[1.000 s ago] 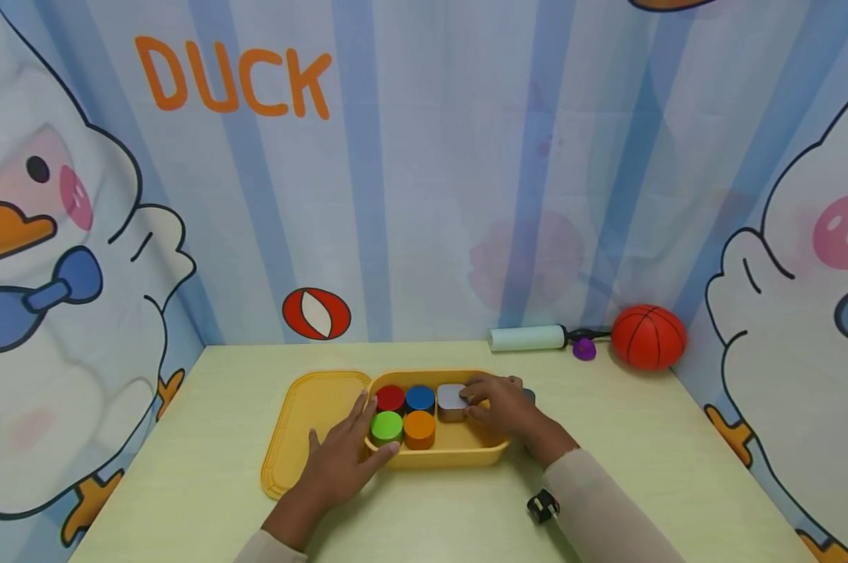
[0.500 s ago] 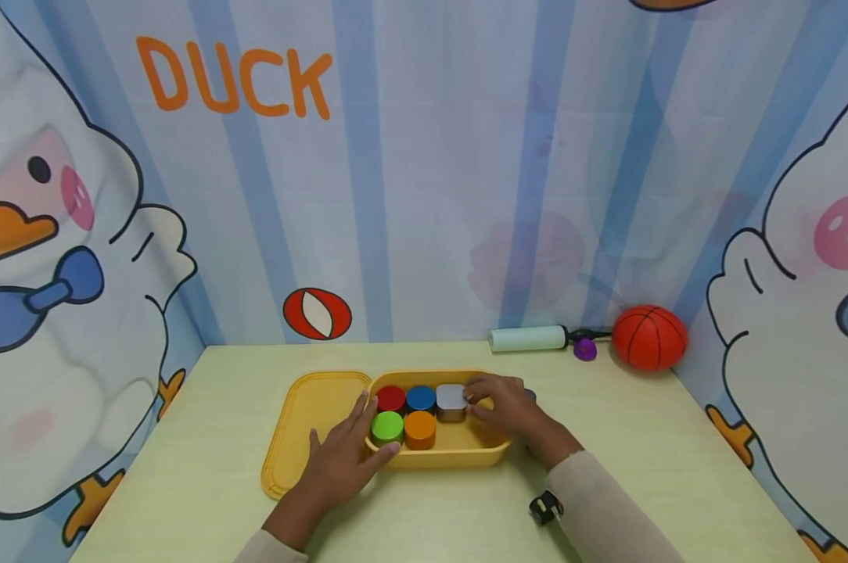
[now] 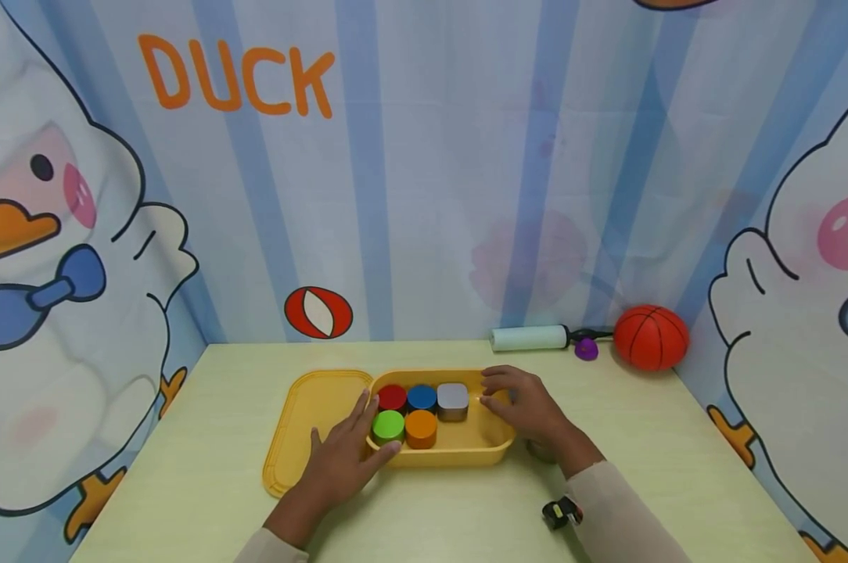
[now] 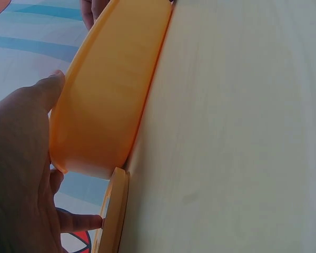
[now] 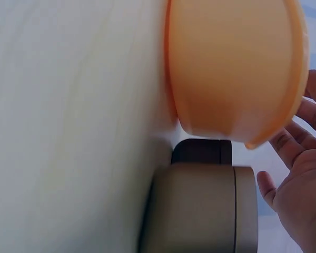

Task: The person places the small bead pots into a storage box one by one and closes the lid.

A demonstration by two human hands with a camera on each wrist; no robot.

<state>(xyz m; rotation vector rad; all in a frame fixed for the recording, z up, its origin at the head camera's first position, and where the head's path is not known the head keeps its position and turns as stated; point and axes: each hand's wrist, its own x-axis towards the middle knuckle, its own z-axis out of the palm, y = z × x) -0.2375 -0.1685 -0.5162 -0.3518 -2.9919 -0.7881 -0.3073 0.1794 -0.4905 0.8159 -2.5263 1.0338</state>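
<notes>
A yellow plastic box (image 3: 445,460) holds round blocks in red (image 3: 393,397), blue (image 3: 422,397), green (image 3: 388,426) and orange (image 3: 421,426), plus a grey squarish block (image 3: 453,396). My left hand (image 3: 339,453) rests with spread fingers around the box's left end, thumb on its near rim; the left wrist view shows one finger touching the yellow lid (image 4: 115,211). Over the box's right end is my right hand (image 3: 530,403), fingers loosely bent and nothing held. Beside that end, the right wrist view shows a brownish-grey squarish block (image 5: 200,211) and a darker one (image 5: 200,152), mostly hidden in the head view.
At the table's back right lie a pale green cylinder (image 3: 530,338) with a black end, a small purple object (image 3: 586,349) and a red basketball (image 3: 651,338). A curtain printed with ducks surrounds the table (image 3: 185,469).
My right hand has let go of the grey block and moved right, to the box's right end. The block stays beside the blue one. The left hand has not moved.
</notes>
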